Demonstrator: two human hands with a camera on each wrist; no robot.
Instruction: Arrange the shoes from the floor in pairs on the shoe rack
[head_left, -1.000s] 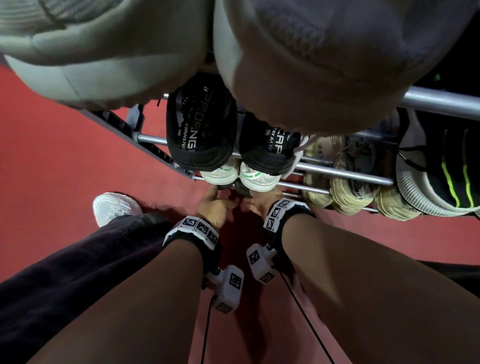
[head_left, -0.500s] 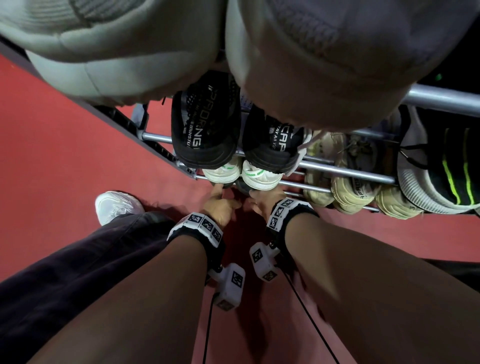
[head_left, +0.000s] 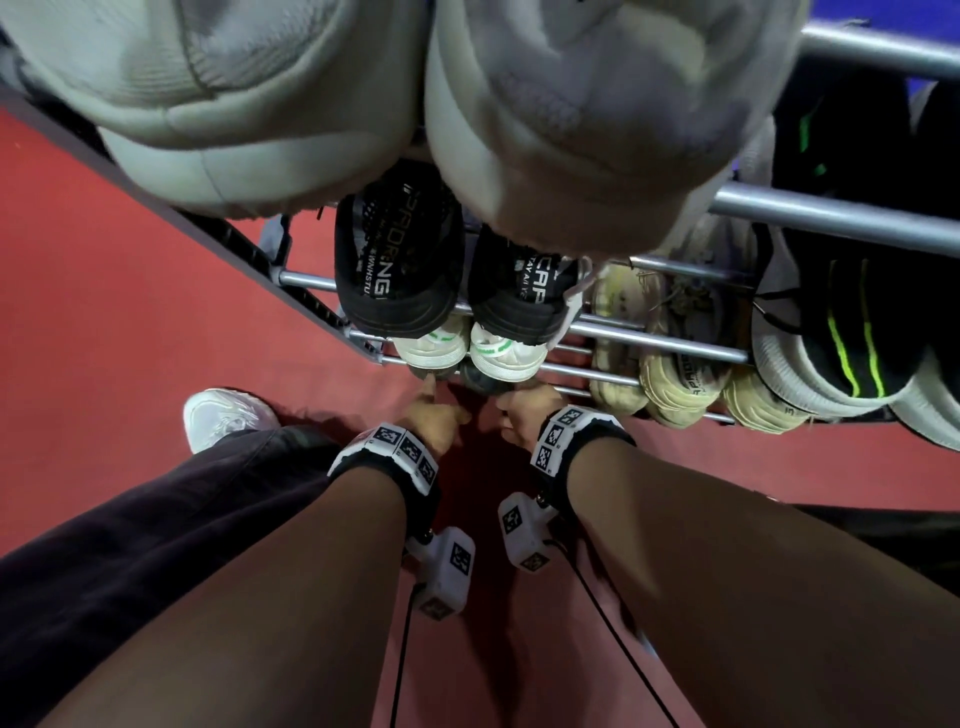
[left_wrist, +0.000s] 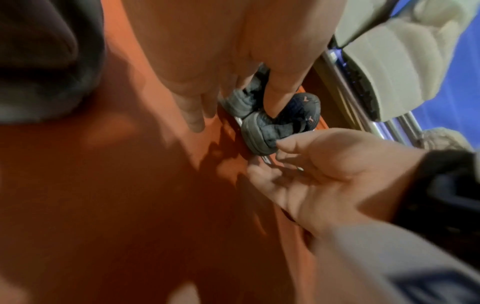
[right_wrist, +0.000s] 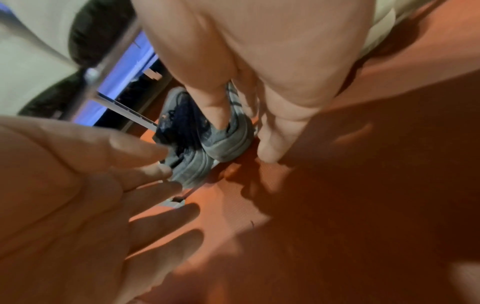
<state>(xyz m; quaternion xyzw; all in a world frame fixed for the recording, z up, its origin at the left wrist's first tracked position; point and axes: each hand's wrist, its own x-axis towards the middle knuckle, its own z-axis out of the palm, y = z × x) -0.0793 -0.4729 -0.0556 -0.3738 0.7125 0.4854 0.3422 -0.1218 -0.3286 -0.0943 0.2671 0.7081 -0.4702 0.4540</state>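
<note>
A pair of dark grey shoes sits side by side at the left end of the shoe rack's lowest shelf, just above the red floor. In the head view only their ends show under a white pair. My left hand reaches the left shoe with straight, spread fingers, thumb on its collar. My right hand lies against the right shoe's heel, its thumb tip on the collar and fingers relaxed beside it. Neither hand lifts a shoe.
Above the dark pair sit white shoes with green stripes and black shoes. Beige shoes and a grey shoe with neon stripes fill the right. Large pale shoes overhang the top. My own white shoe stands at the left.
Both hands stay at the dark pair on the lowest shelf, barely shifted. The view has drifted slightly along the rack.
</note>
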